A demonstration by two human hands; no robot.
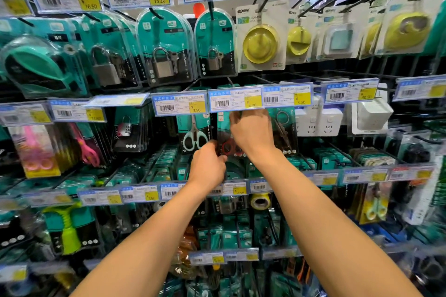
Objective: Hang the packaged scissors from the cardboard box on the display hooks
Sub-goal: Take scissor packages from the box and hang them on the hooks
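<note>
1. Head view: a shop display wall of wire hooks fills the frame, with rows of clear price-label strips (235,101) running across it.
2. The packaged scissors (225,146), red-handled in a teal and black card, sit in the second row just under a yellow 4.00 label, between a white-handled scissors pack (195,136) and a slim metal scissors pack (284,128).
3. The left hand (208,166) pinches the pack's lower edge with curled fingers.
4. The right hand (252,132) is raised to the pack's top, its fingers bent around it just below the label strip; the hook itself is hidden.
5. Above hang padlocks (164,62) and yellow LED lights (260,43); white power strips (318,123) are to the right and pink scissors (36,152) far left.
6. Ceiling lights glare on the top labels.
</note>
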